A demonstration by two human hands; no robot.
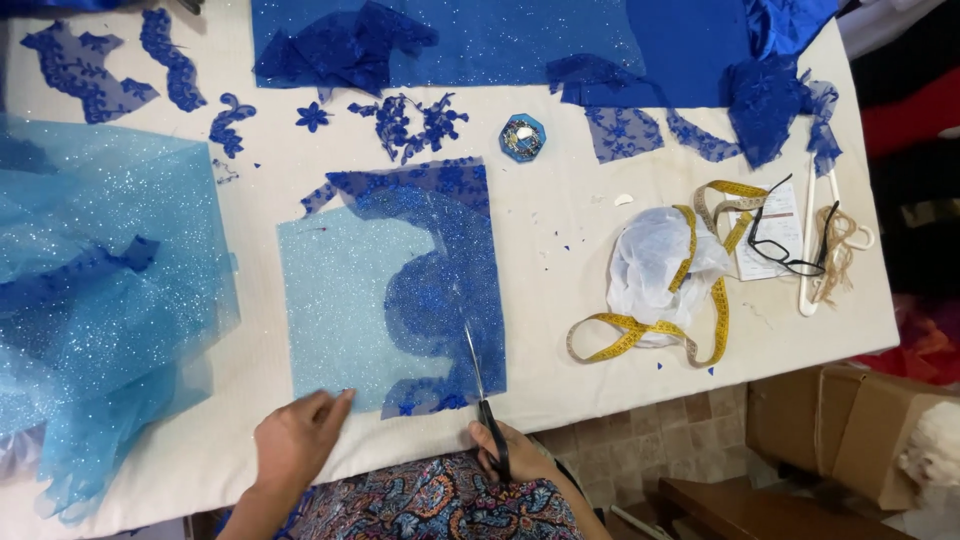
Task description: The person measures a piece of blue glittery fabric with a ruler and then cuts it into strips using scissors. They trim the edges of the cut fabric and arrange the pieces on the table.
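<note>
On the near edge of the desk [560, 300], I am working at a square of light blue glitter fabric [340, 300] with a piece of dark blue lace [440, 290] lying over its right half. I am taking this square as my landmark. My right hand [505, 455] is sitting just below its lower right corner, fingers [497, 443] curled through the black handles of the scissors [480, 375]. Their blades are lying along the lace near the square's right edge, pointing away from me and closed or nearly so. My left hand [298, 435] is resting at the square's lower left corner, fingers [335, 405] held together and flat, the tips touching the fabric edge.

Left of the square, a large sheet of pale blue glitter tulle [100, 300] is spreading over the desk and hanging off its near edge. Beyond the square, small dark blue lace motifs [410, 125] are lying scattered, and a small blue octagonal pin box [522, 137] is sitting up and to the right. Further beyond, more dark blue cloth [500, 40] is covering the far side. Right of the square, well apart, a yellow tape measure [645, 335] is looping around a crumpled white plastic bag [655, 265], with black-framed glasses [790, 245] further right still. Tiny blue scraps are dotting the desk between the square and the bag.
</note>
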